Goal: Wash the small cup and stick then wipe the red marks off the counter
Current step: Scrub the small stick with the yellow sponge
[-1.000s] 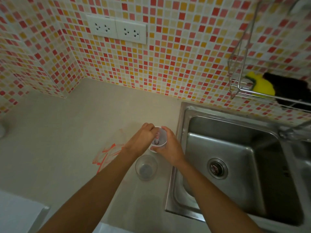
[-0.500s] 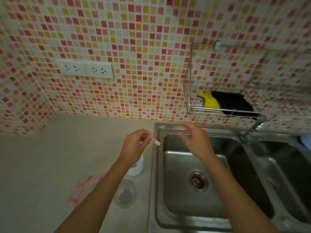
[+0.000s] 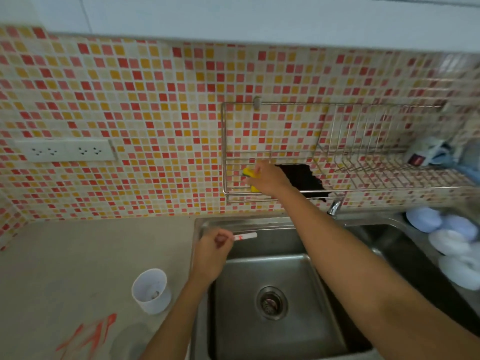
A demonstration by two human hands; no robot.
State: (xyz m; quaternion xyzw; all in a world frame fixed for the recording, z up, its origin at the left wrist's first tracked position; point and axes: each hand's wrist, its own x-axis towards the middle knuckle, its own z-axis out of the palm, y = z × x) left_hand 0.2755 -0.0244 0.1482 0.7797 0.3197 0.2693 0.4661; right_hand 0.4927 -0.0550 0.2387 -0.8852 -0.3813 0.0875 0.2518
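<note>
Stick (image 3: 245, 236) looks light and stiff; our left fingers (image 3: 220, 239) pinch one end. Right fingers (image 3: 255, 169) close on a soft sponge (image 3: 248, 172).

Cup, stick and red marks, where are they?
cup (image 3: 151, 291), head view, white side wall
stick (image 3: 246, 236), head view, white shaft past the left hand
red marks (image 3: 89, 333), head view, middle of the scribble

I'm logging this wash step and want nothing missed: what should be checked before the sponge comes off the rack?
1. Right hand on the yellow sponge: ok, fingers on it; firmness cannot tell.
2. Left hand holding the stick over the sink: ok.
3. Small cup upright on the counter: ok.
4. Tap running: cannot tell.
5. Red marks wiped: not ok.
</note>
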